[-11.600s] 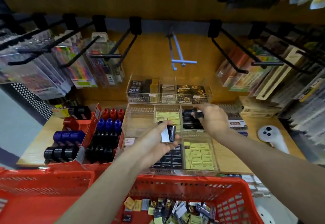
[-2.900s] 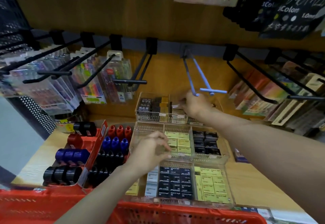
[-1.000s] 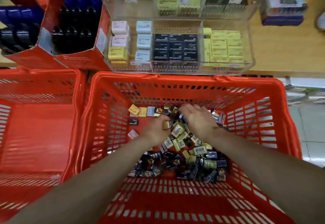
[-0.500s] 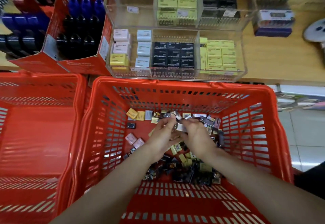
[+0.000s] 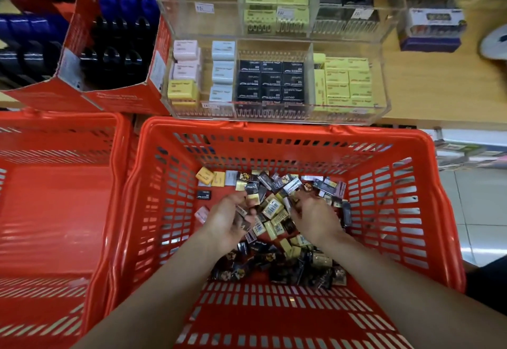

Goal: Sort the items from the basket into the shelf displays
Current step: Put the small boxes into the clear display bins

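The red basket [image 5: 274, 132] is holding a heap of small packets [image 5: 277, 211]. Both hands are lying in that heap: the left hand [image 5: 229, 222] is curling round a few packets, while the right hand's [image 5: 315, 218] fingers are buried, so its grip cannot be told. Beyond the basket, a clear tray [image 5: 381, 79] is holding boxed rows.

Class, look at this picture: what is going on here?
A person is restocking a shop shelf. Both hands are down in the red basket, rummaging through a pile of small boxed erasers. The left hand holds a few; the right hand digs into the pile. The clear display bins above are partly filled.
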A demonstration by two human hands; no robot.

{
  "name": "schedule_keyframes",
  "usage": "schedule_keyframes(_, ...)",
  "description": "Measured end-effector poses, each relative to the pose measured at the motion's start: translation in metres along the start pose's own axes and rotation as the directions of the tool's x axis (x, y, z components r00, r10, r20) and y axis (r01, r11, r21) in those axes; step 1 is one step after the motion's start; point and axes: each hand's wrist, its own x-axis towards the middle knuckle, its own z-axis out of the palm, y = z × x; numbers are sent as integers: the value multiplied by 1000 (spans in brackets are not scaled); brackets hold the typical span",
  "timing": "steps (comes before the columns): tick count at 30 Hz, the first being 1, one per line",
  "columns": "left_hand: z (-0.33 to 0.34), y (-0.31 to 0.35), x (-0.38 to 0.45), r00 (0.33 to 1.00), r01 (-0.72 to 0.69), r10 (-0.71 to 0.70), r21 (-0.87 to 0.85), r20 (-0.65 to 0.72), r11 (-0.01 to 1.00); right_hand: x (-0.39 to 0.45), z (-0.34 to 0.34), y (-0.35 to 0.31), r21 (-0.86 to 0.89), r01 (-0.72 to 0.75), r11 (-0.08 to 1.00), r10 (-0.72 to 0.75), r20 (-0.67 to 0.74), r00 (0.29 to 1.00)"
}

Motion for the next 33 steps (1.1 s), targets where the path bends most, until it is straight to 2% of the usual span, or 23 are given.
schedule_keyframes(4,-1,2,4,998,-20,31,217,-47,976,11,11,-7,-124,-63,990,59,-31,998)
schedule_keyframes(8,1,4,7,992,-66,103,408,-71,911,15,5,-4,81,-28,996,31,-39,999)
schedule_keyframes(9,3,4,8,992,-72,111,427,-67,901,16,2,-1,62,14,998,-9,-74,997)
schedule_keyframes(11,7,3,8,991,-78,118,453,-59,888,23,-1,6,-53,81,995,-88,-148,985)
schedule_keyframes(14,11,4,7,990,-92,133,523,-42,847,38,0,10,-295,190,936,-221,-77,972)
schedule_keyframes(16,11,9,8,985,-132,175,682,5,720,45,4,10,-416,222,882,-258,-32,966)
schedule_keyframes(18,13,17,12,963,-215,250,834,97,507,50,8,10,-462,200,864,-237,-22,971)
schedule_keyframes(20,18,26,19,927,-280,330,916,179,288,53,10,11,-488,191,852,-230,-21,973)
schedule_keyframes(23,31,36,31,890,-284,374,959,262,4,52,6,14,-542,255,801,-323,-33,946)
schedule_keyframes(26,34,39,41,884,-299,334,945,327,-134,45,-1,14,-393,328,859,-400,-116,909)
schedule_keyframes(28,33,39,44,888,-279,294,923,353,-264,44,-1,11,-297,356,886,-384,-42,922)
schedule_keyframes(30,30,38,47,891,-255,267,891,367,-375,47,2,7,-319,336,886,-342,38,939)
schedule_keyframes(33,30,33,54,875,-236,296,870,384,-433,50,12,-3,-376,201,904,-210,18,978)
